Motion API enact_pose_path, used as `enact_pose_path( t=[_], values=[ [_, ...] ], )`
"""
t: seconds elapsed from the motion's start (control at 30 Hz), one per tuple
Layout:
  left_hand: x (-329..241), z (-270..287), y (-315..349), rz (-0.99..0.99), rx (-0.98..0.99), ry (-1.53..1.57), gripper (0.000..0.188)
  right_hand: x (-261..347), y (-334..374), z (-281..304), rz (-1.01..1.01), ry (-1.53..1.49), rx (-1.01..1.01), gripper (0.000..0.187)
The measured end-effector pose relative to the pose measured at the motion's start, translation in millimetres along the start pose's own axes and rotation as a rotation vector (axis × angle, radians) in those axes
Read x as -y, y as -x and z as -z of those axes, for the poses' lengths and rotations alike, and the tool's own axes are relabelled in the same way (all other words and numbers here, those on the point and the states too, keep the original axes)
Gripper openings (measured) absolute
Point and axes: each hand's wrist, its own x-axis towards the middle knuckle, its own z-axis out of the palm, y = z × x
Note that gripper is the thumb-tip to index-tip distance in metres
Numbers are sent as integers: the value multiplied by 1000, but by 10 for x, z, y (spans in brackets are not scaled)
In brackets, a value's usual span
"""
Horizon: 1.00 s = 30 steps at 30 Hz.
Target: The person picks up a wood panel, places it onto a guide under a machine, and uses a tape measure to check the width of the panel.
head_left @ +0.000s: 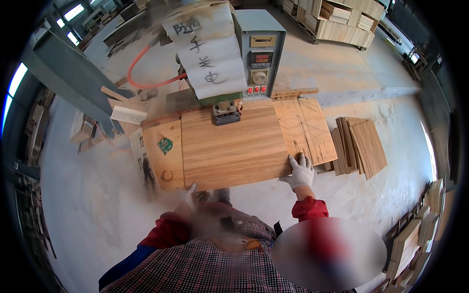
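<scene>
Grey floor (97, 210); mid-frame, you're apparently aligning a brown wooden board (232, 151): white-gloved right hand (301, 176) spread, left hand (191, 192) unclear; steady it.

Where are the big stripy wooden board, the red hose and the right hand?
Wooden board (234, 151): head view, middle of its top face.
Red hose (129, 74): head view, its curved left side.
Right hand (301, 177): head view, back of the white glove.

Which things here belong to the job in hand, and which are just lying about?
Likely the job:
board
right hand and left hand, at its near edge
machine
control box
table

Apparently lying about:
offcuts
green object
stacked boards, perhaps stock
</scene>
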Motion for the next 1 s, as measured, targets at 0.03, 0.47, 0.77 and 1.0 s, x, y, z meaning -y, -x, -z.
enact_pose_path(
  t=[0.03, 0.47, 0.77, 1.0],
  values=[
    [2, -21, 21, -3, 3, -9, 57, 6, 1, 15, 3, 1, -2, 86],
    [19, -70, 101, -66, 52, -82, 59, 11, 39, 38, 1, 0, 1, 84],
    [55, -34, 28, -75, 77, -21, 49, -5, 42, 22, 0, 9, 7, 84],
    [63, -11, 9, -113, 69, -24, 43, -1, 49, -23, 6, 34, 11, 84]
  ],
)
